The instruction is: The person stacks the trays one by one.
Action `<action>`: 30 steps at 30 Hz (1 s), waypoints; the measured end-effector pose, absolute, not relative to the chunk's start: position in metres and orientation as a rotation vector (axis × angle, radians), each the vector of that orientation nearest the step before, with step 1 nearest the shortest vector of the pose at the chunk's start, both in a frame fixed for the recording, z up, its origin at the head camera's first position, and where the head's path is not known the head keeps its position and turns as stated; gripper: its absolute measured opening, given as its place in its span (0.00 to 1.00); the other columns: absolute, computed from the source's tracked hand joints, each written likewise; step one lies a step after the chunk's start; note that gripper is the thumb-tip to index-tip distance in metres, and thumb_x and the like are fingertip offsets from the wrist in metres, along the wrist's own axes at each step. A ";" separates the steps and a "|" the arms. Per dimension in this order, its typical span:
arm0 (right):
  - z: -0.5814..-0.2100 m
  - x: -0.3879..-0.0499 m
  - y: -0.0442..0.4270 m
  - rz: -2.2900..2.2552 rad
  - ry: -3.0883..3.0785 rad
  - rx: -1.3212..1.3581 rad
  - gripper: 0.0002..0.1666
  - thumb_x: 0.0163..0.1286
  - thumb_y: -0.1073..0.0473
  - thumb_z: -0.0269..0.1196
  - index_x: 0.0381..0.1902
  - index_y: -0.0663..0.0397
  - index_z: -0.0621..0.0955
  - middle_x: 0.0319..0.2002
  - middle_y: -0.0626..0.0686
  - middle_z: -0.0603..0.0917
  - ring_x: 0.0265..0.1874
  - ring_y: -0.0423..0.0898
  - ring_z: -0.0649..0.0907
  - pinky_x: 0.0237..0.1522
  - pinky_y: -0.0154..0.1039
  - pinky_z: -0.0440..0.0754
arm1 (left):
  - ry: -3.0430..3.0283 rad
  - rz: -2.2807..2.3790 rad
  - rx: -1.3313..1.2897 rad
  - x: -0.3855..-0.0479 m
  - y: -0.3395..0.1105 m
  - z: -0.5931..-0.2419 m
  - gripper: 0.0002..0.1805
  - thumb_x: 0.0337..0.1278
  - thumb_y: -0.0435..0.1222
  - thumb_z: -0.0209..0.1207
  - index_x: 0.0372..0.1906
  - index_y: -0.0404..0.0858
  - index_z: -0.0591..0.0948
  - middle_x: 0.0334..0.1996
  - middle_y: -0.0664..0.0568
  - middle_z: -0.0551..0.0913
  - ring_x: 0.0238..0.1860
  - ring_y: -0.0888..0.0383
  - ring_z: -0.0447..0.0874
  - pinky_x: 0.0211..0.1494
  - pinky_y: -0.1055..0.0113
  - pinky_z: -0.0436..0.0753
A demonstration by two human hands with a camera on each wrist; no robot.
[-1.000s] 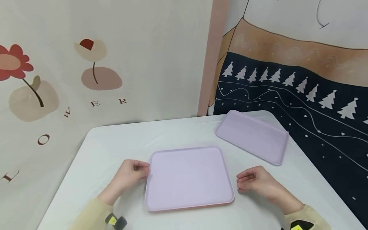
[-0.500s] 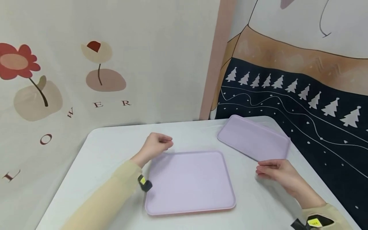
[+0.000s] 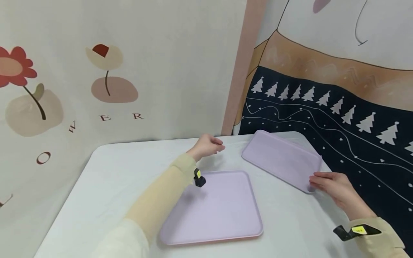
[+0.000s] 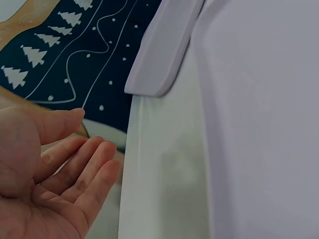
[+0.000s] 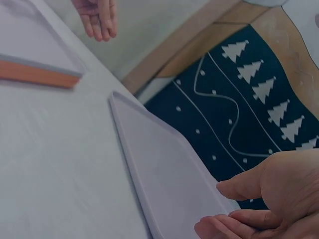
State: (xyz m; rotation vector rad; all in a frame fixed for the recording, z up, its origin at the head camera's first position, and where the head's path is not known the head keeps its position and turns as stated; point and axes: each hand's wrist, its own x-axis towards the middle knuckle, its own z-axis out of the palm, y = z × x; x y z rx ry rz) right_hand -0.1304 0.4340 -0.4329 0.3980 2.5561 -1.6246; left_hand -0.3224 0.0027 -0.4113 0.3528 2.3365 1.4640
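Two flat lilac trays lie on a white table. The nearer tray is in the middle, and in the right wrist view an orange-red layer shows beneath it. Angled at the back right is the other tray. My left hand hovers beyond the nearer tray, left of the angled one, its fingers loosely extended around nothing. At the angled tray's near right corner is my right hand, thumb and fingers apart in the right wrist view; whether it touches the rim I cannot tell.
The white table meets a pale flower-printed wall hanging at the back. Dark cloth with white trees hangs along the right side. A strapped camera on my left wrist is above the nearer tray.
My left hand has left the nearer tray's left edge and swung right and away across its far side. My right hand has moved right to the angled tray's corner. Both trays stay put.
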 end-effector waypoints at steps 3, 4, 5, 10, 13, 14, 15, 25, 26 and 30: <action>-0.437 -0.132 0.444 -1.625 2.546 0.485 0.35 0.78 0.62 0.65 0.67 0.88 0.67 0.45 0.50 0.88 0.39 0.32 0.86 0.44 0.29 0.88 | 2.335 1.422 0.377 -0.334 0.024 -0.413 0.19 0.67 0.37 0.70 0.58 0.31 0.86 0.54 0.44 0.88 0.55 0.42 0.88 0.53 0.63 0.89; -0.438 -0.132 0.446 -1.623 2.546 0.514 0.35 0.78 0.62 0.65 0.67 0.87 0.67 0.43 0.49 0.87 0.38 0.32 0.86 0.43 0.29 0.88 | 2.340 1.408 0.385 -0.337 0.031 -0.414 0.19 0.67 0.36 0.70 0.58 0.31 0.87 0.55 0.44 0.87 0.55 0.41 0.88 0.53 0.63 0.89; -0.440 -0.133 0.448 -1.623 2.542 0.542 0.35 0.77 0.62 0.65 0.67 0.87 0.67 0.42 0.48 0.87 0.37 0.32 0.86 0.42 0.29 0.88 | 2.343 1.405 0.389 -0.340 0.037 -0.415 0.18 0.67 0.36 0.70 0.57 0.30 0.87 0.55 0.44 0.87 0.54 0.41 0.88 0.52 0.63 0.89; -0.450 -0.137 0.453 -1.638 2.516 0.644 0.34 0.75 0.65 0.66 0.65 0.88 0.68 0.38 0.46 0.86 0.34 0.31 0.86 0.40 0.29 0.88 | 2.348 1.400 0.410 -0.350 0.060 -0.421 0.17 0.66 0.33 0.70 0.55 0.28 0.87 0.50 0.40 0.89 0.52 0.41 0.89 0.50 0.65 0.90; -0.454 -0.138 0.456 -1.646 2.500 0.676 0.34 0.74 0.65 0.68 0.64 0.88 0.68 0.37 0.47 0.87 0.34 0.32 0.86 0.38 0.28 0.88 | 2.373 1.374 0.390 -0.355 0.072 -0.426 0.16 0.66 0.32 0.69 0.54 0.29 0.87 0.46 0.41 0.90 0.50 0.43 0.90 0.49 0.66 0.90; -0.455 -0.138 0.456 -1.645 2.498 0.684 0.34 0.73 0.65 0.68 0.64 0.88 0.69 0.37 0.47 0.87 0.34 0.32 0.86 0.37 0.27 0.87 | 2.388 1.356 0.379 -0.356 0.076 -0.427 0.15 0.66 0.33 0.70 0.54 0.30 0.88 0.45 0.42 0.91 0.49 0.45 0.90 0.49 0.66 0.89; -0.455 -0.139 0.457 -1.640 2.496 0.690 0.34 0.73 0.65 0.68 0.64 0.88 0.69 0.37 0.47 0.87 0.34 0.32 0.86 0.37 0.26 0.87 | 2.407 1.332 0.371 -0.358 0.080 -0.429 0.15 0.66 0.34 0.70 0.54 0.30 0.88 0.44 0.43 0.91 0.48 0.47 0.90 0.49 0.66 0.89; -0.454 -0.138 0.463 -1.559 2.459 0.654 0.33 0.74 0.64 0.68 0.63 0.88 0.71 0.40 0.51 0.90 0.36 0.33 0.85 0.37 0.27 0.86 | 2.491 1.199 0.358 -0.371 0.110 -0.448 0.12 0.65 0.36 0.69 0.48 0.32 0.90 0.40 0.49 0.90 0.40 0.57 0.87 0.52 0.66 0.85; -0.453 -0.138 0.463 -1.563 2.451 0.657 0.33 0.74 0.64 0.68 0.63 0.88 0.71 0.40 0.51 0.89 0.36 0.34 0.85 0.37 0.27 0.86 | 2.494 1.190 0.367 -0.371 0.112 -0.449 0.13 0.65 0.36 0.69 0.49 0.32 0.90 0.38 0.49 0.90 0.38 0.57 0.87 0.51 0.66 0.85; -0.454 -0.140 0.461 -1.603 2.414 0.671 0.30 0.74 0.66 0.67 0.61 0.88 0.72 0.38 0.51 0.89 0.35 0.36 0.87 0.39 0.31 0.89 | 2.512 1.158 0.379 -0.366 0.115 -0.452 0.15 0.67 0.35 0.68 0.52 0.30 0.89 0.34 0.48 0.90 0.39 0.55 0.87 0.54 0.66 0.84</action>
